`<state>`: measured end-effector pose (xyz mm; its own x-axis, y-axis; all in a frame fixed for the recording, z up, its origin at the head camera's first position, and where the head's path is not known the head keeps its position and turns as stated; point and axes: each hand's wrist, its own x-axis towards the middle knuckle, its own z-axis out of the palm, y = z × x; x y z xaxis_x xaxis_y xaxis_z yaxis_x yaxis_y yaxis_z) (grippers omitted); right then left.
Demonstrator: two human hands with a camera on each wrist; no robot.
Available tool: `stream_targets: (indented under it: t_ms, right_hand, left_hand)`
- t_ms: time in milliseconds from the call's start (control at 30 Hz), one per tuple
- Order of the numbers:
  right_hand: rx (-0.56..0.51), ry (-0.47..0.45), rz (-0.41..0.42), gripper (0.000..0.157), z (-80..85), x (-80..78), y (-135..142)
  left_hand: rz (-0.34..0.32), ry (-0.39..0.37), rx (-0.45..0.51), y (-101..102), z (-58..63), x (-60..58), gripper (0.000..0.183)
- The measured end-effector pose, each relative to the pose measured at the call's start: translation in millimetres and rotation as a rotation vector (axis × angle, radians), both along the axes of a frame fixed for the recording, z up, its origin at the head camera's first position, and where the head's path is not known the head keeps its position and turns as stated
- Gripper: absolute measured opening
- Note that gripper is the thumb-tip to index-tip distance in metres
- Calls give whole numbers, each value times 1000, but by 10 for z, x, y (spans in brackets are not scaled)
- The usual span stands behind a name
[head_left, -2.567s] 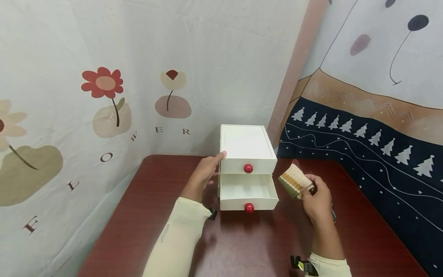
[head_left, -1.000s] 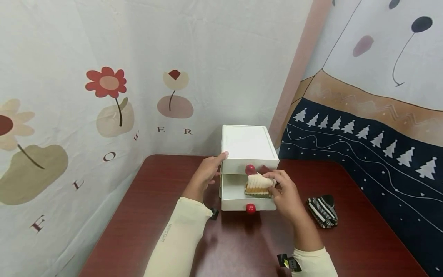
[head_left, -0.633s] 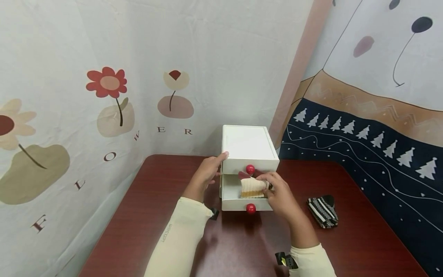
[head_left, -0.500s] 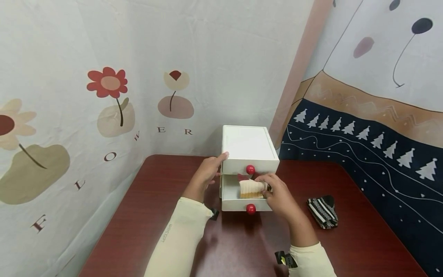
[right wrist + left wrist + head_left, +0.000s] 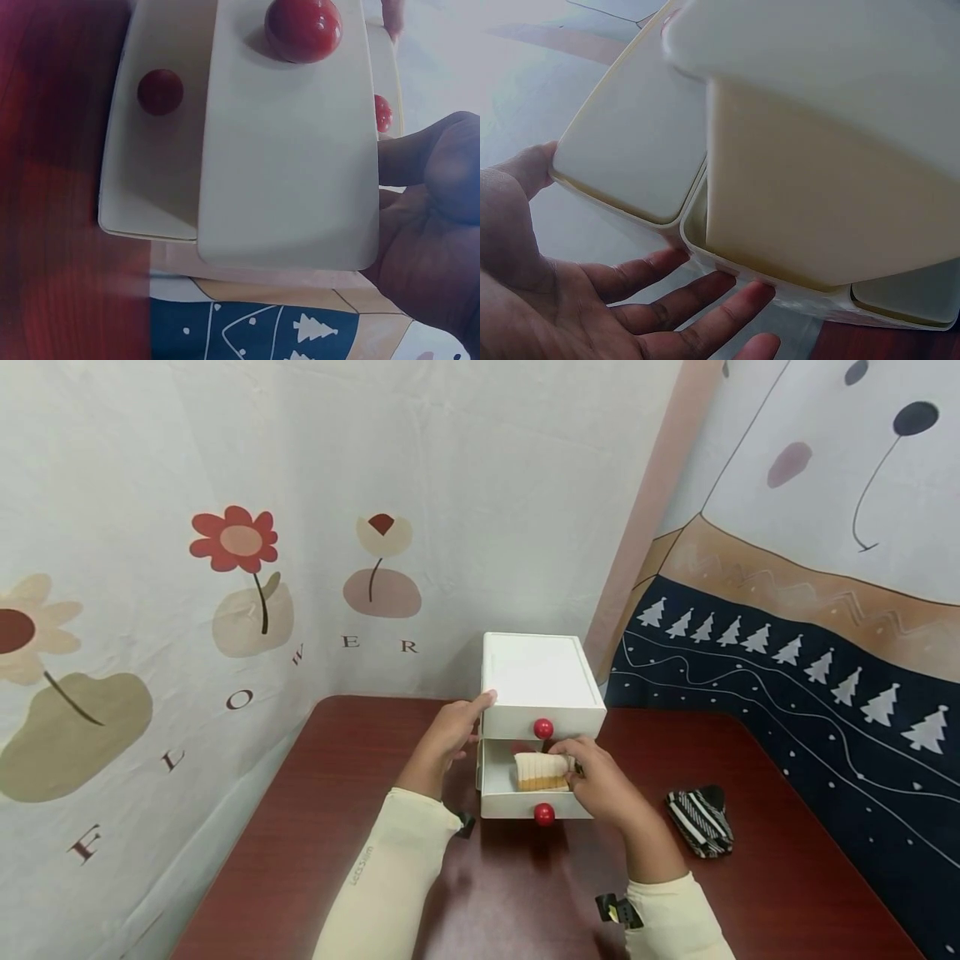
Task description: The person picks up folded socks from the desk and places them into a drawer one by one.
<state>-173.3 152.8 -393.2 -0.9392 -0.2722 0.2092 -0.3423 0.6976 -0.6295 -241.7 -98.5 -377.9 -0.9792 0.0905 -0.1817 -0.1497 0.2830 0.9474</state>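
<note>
A white drawer unit (image 5: 538, 670) with red knobs stands at the back of the table, its middle drawer (image 5: 289, 165) pulled out. At the unit's left side, my left hand (image 5: 447, 735) has its thumb on the top front corner. In the left wrist view, that hand's fingers (image 5: 694, 300) reach fairly straight to the side wall. My right hand (image 5: 600, 781) pinches a folded sock (image 5: 538, 772), cream with an ochre band, down inside the drawer. From the right wrist, the drawer front hides the sock and part of the fingers.
A folded black-and-white striped sock (image 5: 702, 821) lies on the dark red table (image 5: 352, 760), right of the right forearm. Directly behind the unit hangs a printed cloth (image 5: 450, 485). Below the pulled-out drawer is another closed drawer with a knob (image 5: 160, 91).
My right hand has brought the cream sock leftwards from beside the unit into the drawer and lowered it. The striped sock came into view. My left hand has stayed at the unit.
</note>
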Motion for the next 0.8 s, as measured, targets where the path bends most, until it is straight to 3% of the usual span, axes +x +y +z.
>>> stream_targets:
  t_ms: [367,600,800]
  right_hand:
    - [139,-110,7,40,16,-55,-55]
    - [177,-192,-20,50,62,-42,-124]
    - [199,-184,-30,56,114,-8,-157]
  left_hand:
    - [-2,14,-14,6,3,-3,82]
    - [-10,22,-19,4,-8,-7,81]
    - [-7,19,-7,7,-2,-7,81]
